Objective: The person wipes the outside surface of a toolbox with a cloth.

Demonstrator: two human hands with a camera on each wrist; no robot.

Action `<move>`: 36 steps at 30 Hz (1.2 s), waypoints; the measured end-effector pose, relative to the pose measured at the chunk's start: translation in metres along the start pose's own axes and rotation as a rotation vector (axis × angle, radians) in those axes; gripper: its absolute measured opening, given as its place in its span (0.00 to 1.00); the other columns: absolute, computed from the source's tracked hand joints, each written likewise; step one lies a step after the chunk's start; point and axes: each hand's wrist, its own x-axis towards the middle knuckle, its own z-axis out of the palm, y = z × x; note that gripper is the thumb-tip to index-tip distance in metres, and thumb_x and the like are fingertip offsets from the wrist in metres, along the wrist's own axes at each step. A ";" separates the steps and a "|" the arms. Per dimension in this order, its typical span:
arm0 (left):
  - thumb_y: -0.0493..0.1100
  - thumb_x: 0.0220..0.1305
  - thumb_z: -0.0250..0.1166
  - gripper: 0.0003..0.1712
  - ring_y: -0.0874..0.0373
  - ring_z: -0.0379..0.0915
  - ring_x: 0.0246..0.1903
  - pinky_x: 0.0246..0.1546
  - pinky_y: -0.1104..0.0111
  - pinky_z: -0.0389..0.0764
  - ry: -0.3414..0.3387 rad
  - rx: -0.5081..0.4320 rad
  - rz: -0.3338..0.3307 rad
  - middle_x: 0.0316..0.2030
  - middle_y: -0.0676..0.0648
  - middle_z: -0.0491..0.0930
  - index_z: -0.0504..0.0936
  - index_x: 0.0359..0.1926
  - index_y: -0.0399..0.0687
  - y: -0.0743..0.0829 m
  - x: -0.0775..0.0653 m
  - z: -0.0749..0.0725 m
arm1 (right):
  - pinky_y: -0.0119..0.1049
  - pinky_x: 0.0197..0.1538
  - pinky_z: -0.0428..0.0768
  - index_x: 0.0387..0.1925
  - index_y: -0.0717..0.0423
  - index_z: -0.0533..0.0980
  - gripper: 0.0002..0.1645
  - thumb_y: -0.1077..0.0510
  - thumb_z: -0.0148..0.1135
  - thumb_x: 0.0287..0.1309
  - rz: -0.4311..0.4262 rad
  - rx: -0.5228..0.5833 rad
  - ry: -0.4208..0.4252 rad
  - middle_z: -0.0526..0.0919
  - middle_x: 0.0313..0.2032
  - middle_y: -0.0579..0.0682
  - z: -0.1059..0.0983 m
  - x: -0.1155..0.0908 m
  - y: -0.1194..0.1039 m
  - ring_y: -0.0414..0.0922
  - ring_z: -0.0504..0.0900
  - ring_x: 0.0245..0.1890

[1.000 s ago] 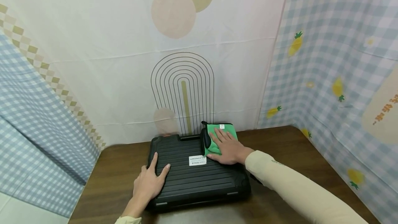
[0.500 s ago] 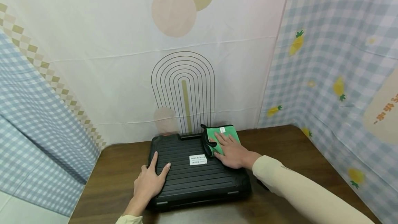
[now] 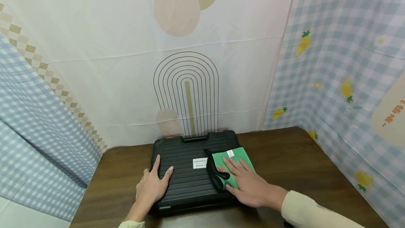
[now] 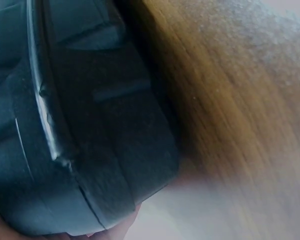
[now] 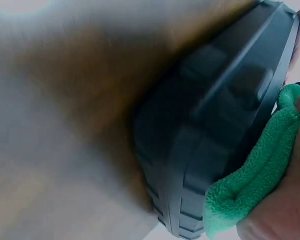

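A black ribbed plastic case (image 3: 186,182) lies flat on the wooden table, a white label (image 3: 200,163) on its lid. My left hand (image 3: 151,185) rests on the lid's left side with thumb and fingers spread. On the right side of the lid, my right hand (image 3: 250,184) presses a folded green cloth (image 3: 232,154) with dark edging, its fingers straight over it. The right wrist view shows the plush green cloth (image 5: 260,165) bunched against the case's edge (image 5: 225,100). In the left wrist view, the case's corner (image 4: 115,125) fills the left side.
The brown table (image 3: 284,161) runs on both sides of the case. Behind it hangs a pale printed curtain (image 3: 126,90), close to the case's far edge. Blue checked curtains (image 3: 329,52) hang at both sides.
My right hand has slid the green cloth toward me and slightly right, from the lid's far right corner to its near right part. My left hand has stayed in place.
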 end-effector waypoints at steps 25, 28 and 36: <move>0.81 0.67 0.38 0.53 0.26 0.76 0.51 0.40 0.36 0.78 -0.013 0.043 0.019 0.62 0.21 0.68 0.45 0.83 0.57 -0.003 -0.001 0.001 | 0.64 0.77 0.42 0.82 0.43 0.49 0.39 0.33 0.33 0.78 -0.027 -0.042 0.010 0.38 0.82 0.53 0.013 0.003 -0.023 0.53 0.36 0.80; 0.80 0.68 0.39 0.53 0.26 0.76 0.51 0.40 0.36 0.78 -0.015 0.043 0.023 0.62 0.21 0.68 0.45 0.83 0.57 -0.002 -0.001 0.001 | 0.64 0.77 0.43 0.82 0.42 0.47 0.39 0.33 0.32 0.78 -0.048 -0.052 0.003 0.38 0.82 0.53 0.016 0.009 -0.031 0.53 0.36 0.80; 0.81 0.68 0.38 0.53 0.25 0.76 0.52 0.41 0.35 0.78 -0.012 0.048 0.034 0.62 0.21 0.68 0.45 0.83 0.58 0.000 -0.001 0.002 | 0.64 0.77 0.42 0.82 0.41 0.44 0.41 0.30 0.26 0.77 -0.072 -0.090 -0.018 0.37 0.82 0.52 0.027 0.036 -0.055 0.52 0.34 0.80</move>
